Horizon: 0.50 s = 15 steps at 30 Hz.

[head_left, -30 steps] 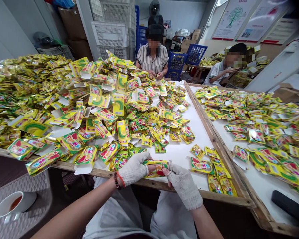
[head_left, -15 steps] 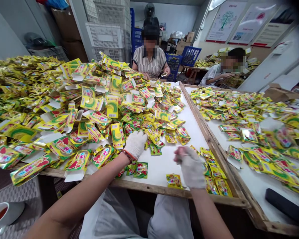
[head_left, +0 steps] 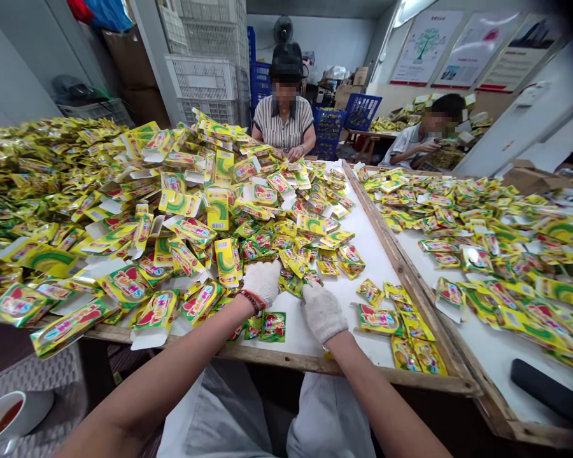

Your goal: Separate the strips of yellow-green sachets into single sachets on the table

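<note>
OK so you're working at a white-topped table with a raw wood frame [head_left: 286, 357], both hands in off-white knit gloves down near its front edge. Your left hand [head_left: 261, 284], w/ a red and dark bead bracelet [head_left: 251, 300] on the wrist, is hovering right at the edge of a huge heap of shiny yellow-green foil sachets with white card tabs [head_left: 172, 248]. Your right hand [head_left: 319, 312] is sitting just beside it, next to the same heap. Both gloves are bunched, fingers curling down, so tbh can't tell if either one's gripping anything; no sachet shows in them.

A lone square foil sachet [head_left: 272, 326] is lying flat on the white top just below your left hand, and a loose row of yellow sachets [head_left: 405, 337] is lying off to the right by the wood rail. Past that rail there's a second white table [head_left: 501, 375] covered in more sachets, w/ a long black rectangular object [head_left: 551, 385] on it.

Across the tbl, a person in a striped shirt [head_left: 283, 124] is sitting w/ hands at the far end of the heap, and a person in a white shirt [head_left: 408, 146] is working further right. Bottom left, a white mug of reddish-brown tea [head_left: 7, 413] is standing beside you. Stacked white plastic crates [head_left: 203, 76] are rising behind.
</note>
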Each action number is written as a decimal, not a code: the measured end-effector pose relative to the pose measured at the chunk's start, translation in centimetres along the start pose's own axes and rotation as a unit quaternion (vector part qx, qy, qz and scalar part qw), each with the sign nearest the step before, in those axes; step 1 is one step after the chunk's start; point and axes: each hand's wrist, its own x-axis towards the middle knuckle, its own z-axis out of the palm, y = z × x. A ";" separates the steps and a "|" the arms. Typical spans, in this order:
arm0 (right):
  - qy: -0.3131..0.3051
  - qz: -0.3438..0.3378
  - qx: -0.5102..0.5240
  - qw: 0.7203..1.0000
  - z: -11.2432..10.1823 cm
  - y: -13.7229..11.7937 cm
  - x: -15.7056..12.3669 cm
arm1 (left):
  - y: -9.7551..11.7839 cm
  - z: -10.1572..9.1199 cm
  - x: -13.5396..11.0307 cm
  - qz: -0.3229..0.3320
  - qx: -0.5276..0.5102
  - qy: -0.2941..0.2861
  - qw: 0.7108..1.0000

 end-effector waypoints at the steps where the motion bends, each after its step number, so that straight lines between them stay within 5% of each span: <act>1: -0.002 -0.005 0.003 1.000 0.0 0.2 -0.2 | -0.1 -0.2 -0.1 0.001 -0.008 0.001 1.000; 5: 0.011 -0.016 0.023 1.000 0.3 0.9 -0.2 | -1.1 -1.5 -1.2 0.021 -0.069 0.044 0.996; 9: 0.039 -0.036 0.045 0.998 0.1 0.8 1.2 | -1.9 -2.4 -2.7 0.003 -0.272 0.111 0.956; 15: 0.077 -0.048 0.100 0.991 -1.3 1.2 0.7 | -2.6 -2.0 -4.3 -0.048 -0.455 0.066 0.887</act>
